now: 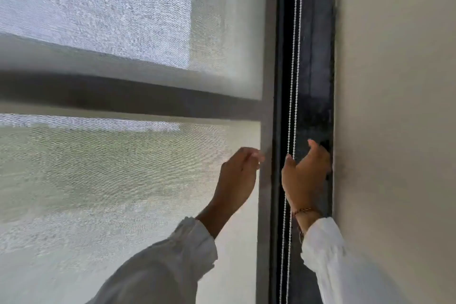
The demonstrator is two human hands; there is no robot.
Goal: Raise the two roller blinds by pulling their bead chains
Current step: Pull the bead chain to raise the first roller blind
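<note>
A sheer mesh roller blind [118,180] covers the window on the left. Two white bead chain strands [293,81] hang side by side in the dark frame channel to its right. My right hand [306,177] is raised at the chains with thumb and fingers spread; the strands pass between thumb and fingers, and nothing is gripped. My left hand [239,177] is up at the blind's right edge with its fingers curled together. Whether it pinches the fabric is unclear. Both arms wear white sleeves.
A dark vertical window frame [318,57] stands between the blind and a plain beige wall [394,106] on the right. A blurred dark horizontal bar [123,96] crosses the window at mid height. My right wrist has a thin red thread bracelet [304,210].
</note>
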